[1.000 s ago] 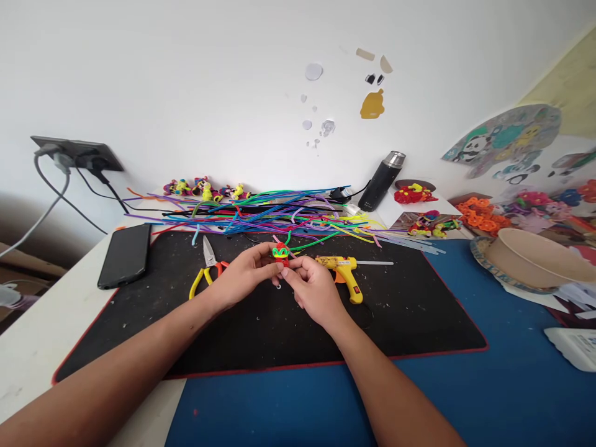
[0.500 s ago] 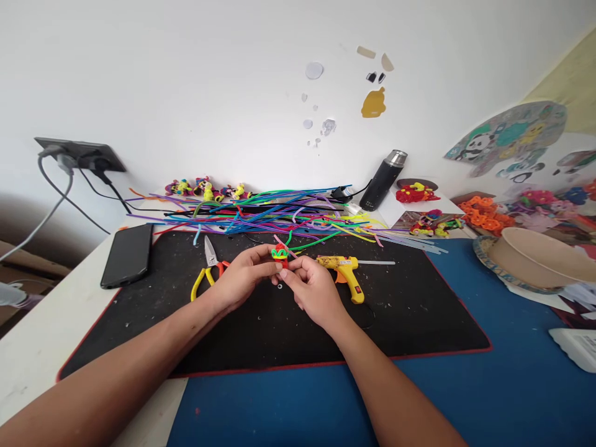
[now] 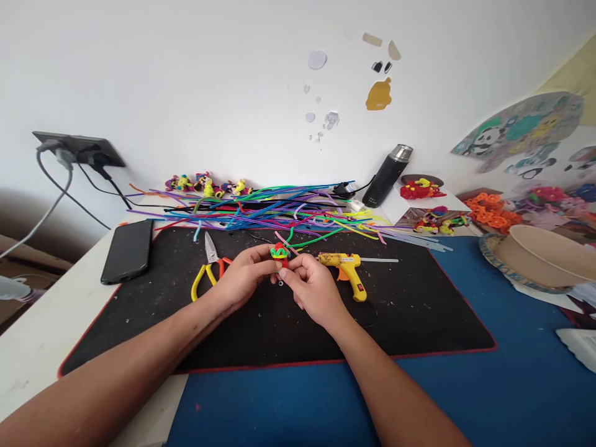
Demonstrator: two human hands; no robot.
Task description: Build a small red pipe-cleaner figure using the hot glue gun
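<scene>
Over the middle of the black mat (image 3: pixel 410 329), both hands pinch a small pipe-cleaner figure (image 3: pixel 280 252) in red, green and yellow. My left hand (image 3: pixel 244 273) grips its left side between thumb and fingers. On the lower right, my right hand (image 3: pixel 310 282) has thumb and fingertips closed on the red part. The fingers hide much of the figure's lower half. Scissors with yellow and orange handles (image 3: pixel 209 264) lie left of my left hand. A yellow glue gun (image 3: pixel 347 267) with a clear stick lies right of my right hand.
A pile of colourful pipe cleaners (image 3: pixel 261 211) stretches along the wall behind the mat. Several finished figures (image 3: pixel 205 184) sit behind it. A phone (image 3: pixel 126 251) lies at left, a black flask (image 3: pixel 387 177) leans at the back right, and a beige bowl (image 3: pixel 549 257) stands far right.
The camera view has shifted slightly. Both hands keep their hold on the figure, which shows slightly more of its green and yellow top.
</scene>
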